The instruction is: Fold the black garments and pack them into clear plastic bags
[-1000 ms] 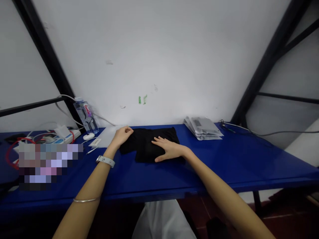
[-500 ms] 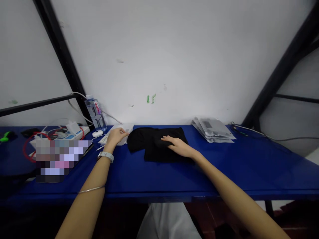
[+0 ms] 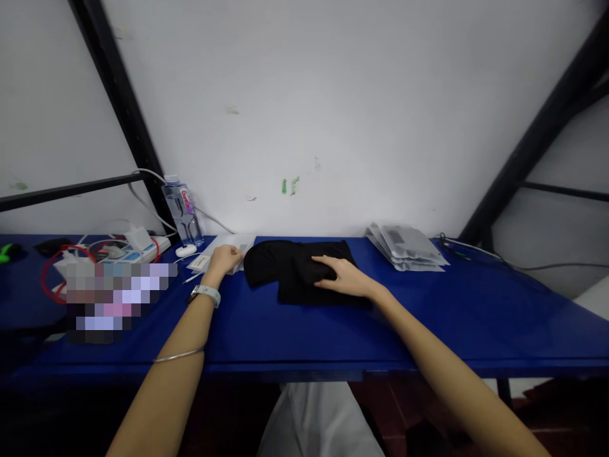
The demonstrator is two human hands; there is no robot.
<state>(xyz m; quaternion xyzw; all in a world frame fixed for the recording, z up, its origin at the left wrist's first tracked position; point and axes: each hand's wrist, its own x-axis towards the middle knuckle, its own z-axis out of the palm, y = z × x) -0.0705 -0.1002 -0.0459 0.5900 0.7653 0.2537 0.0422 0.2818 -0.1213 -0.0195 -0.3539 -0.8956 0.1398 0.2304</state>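
A black cloth garment (image 3: 295, 270) lies partly folded on the blue table, with a rounded end to the left and a squarer part to the right. At its left end is my left hand (image 3: 225, 261), thumb and fingers pinched together at the cloth's edge. My right hand (image 3: 346, 279) rests on the garment's right part, fingers stretched and the thumb apart from them. A clear plastic bag (image 3: 245, 242) with a white label lies behind and beside my left hand, partly covered by it. What kind of garment this is I cannot tell.
Frosted plastic packages (image 3: 409, 247) are stacked at the back right. At the left stand a water bottle (image 3: 184, 212) and a white earbud case (image 3: 185, 251), with a power strip (image 3: 155, 249), red cable (image 3: 45, 279) and a blurred-out object (image 3: 117, 304). Black metal posts (image 3: 504, 178) flank the table.
My right thumb has spread farther from the fingers on the cloth. My left hand keeps its pinch at the left edge. The view has shifted slightly.
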